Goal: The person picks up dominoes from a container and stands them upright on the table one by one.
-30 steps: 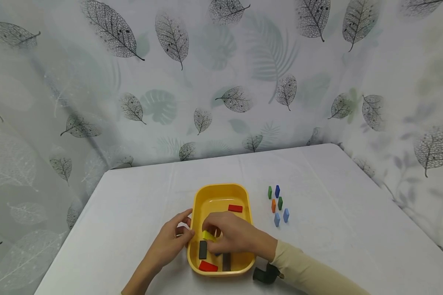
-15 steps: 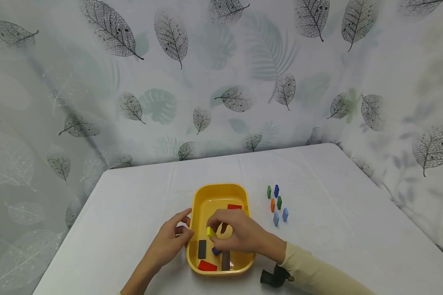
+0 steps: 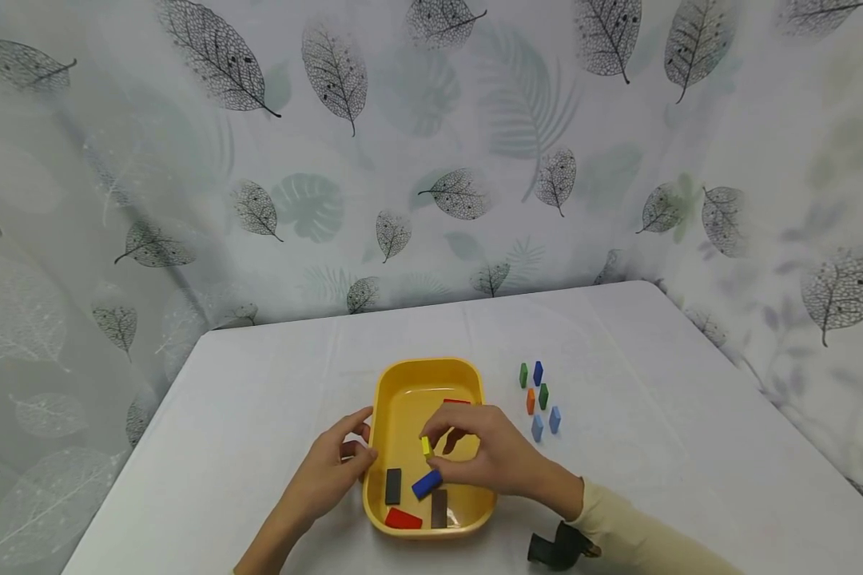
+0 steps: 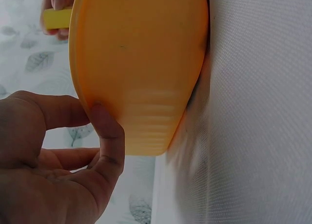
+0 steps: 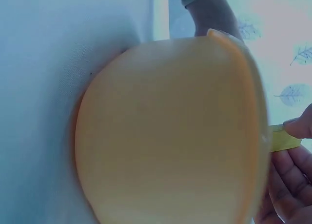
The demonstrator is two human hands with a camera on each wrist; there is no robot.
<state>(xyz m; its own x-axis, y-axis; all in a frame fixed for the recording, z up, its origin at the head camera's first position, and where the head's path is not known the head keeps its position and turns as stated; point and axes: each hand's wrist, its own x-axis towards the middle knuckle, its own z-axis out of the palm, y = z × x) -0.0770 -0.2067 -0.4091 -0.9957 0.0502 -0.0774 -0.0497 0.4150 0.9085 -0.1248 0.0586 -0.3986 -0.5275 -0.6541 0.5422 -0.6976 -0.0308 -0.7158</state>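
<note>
A yellow plastic tray (image 3: 410, 411) sits on the white table. My left hand (image 3: 329, 469) pinches its left rim between thumb and fingers, as the left wrist view shows on the tray wall (image 4: 141, 63). Over the tray, my right hand (image 3: 489, 451) pinches a small yellow block (image 3: 427, 447) between thumb and fingertips. That yellow block (image 5: 283, 140) shows above the rim in the right wrist view. Lying in the tray are a blue block (image 3: 427, 484), a black block (image 3: 393, 486), a dark brown block (image 3: 439, 509) and a red block (image 3: 403, 519). Another red block (image 3: 456, 401) is partly hidden behind my right hand.
Right of the tray, several small blocks stand upright in a cluster, among them an orange block (image 3: 530, 401), a dark green block (image 3: 542, 396) and a light blue block (image 3: 554, 420). A leaf-patterned curtain (image 3: 431, 160) hangs behind the table.
My right hand has lifted the yellow block and moved it rightward across the tray, uncovering the blue block. The left hand stays at the rim.
</note>
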